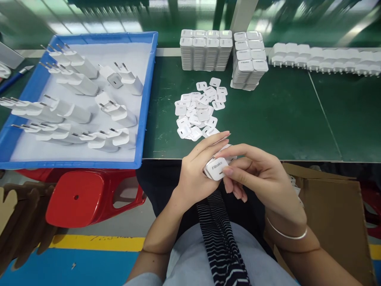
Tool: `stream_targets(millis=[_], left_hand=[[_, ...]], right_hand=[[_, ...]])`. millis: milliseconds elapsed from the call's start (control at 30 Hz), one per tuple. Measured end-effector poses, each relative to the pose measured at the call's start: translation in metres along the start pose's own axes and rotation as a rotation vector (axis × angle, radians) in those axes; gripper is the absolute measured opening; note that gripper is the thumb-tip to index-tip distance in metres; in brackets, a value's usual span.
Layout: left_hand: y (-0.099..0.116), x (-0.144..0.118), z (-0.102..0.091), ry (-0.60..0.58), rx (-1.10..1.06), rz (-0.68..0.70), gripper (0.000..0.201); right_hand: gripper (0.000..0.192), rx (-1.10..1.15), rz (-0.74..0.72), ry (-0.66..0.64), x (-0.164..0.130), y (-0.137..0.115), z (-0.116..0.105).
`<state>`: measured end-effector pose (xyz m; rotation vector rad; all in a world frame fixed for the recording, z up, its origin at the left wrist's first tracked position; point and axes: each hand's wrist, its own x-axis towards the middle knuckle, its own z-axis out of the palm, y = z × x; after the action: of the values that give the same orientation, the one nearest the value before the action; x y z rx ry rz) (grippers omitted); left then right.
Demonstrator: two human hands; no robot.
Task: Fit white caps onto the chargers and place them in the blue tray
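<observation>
Just off the table's front edge, my left hand (193, 171) is closed around a white charger piece, mostly hidden by the fingers. On top of it lies a white cover plate (216, 168) printed "Fibaks", with a small dark slot. My right hand (253, 171) pinches this plate's right edge between thumb and fingers. Another bit of white shows behind the right fingers; its kind is hidden. Beyond my hands, a loose pile of similar white cover plates (196, 109) is spread on the green table (268, 123).
At left, a blue tray (145, 99) holds several white plug chargers (79, 83). Stacked plates (206, 51) and a second stack (250, 59) stand at the back. Chargers line up (324, 59) back right. A red stool (77, 198) and cardboard box (333, 214) are below.
</observation>
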<state>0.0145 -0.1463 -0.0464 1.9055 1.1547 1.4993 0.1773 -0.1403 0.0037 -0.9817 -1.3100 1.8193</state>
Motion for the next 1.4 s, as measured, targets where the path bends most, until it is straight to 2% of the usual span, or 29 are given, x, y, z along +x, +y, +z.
stream_targets(millis=[367,867,1067,1200,1300,1400], left_hand=[[0.001,-0.001,-0.001,-0.022,0.033,-0.021,0.031],[-0.003,-0.003,0.002,-0.038,0.022,0.053,0.034],[-0.005,-0.005,0.005,0.006,-0.062,-0.004,0.034],[-0.005,-0.004,0.005,0.018,-0.171,-0.077,0.034],[-0.004,-0.004,0.005,0.024,-0.236,-0.123,0.039],[-0.004,-0.005,0.003,0.026,-0.265,-0.145,0.043]], right_hand=[[0.022,-0.070,0.033,0.066,-0.001,0.000,0.004],[0.020,-0.092,0.129,0.002,0.004,-0.004,-0.002],[0.027,-0.246,0.008,0.100,0.003,0.003,0.002],[0.021,-0.107,-0.118,0.109,-0.001,0.011,0.004],[0.012,0.003,-0.158,0.106,-0.003,0.016,0.002],[0.013,0.016,-0.183,0.123,-0.004,0.018,-0.001]])
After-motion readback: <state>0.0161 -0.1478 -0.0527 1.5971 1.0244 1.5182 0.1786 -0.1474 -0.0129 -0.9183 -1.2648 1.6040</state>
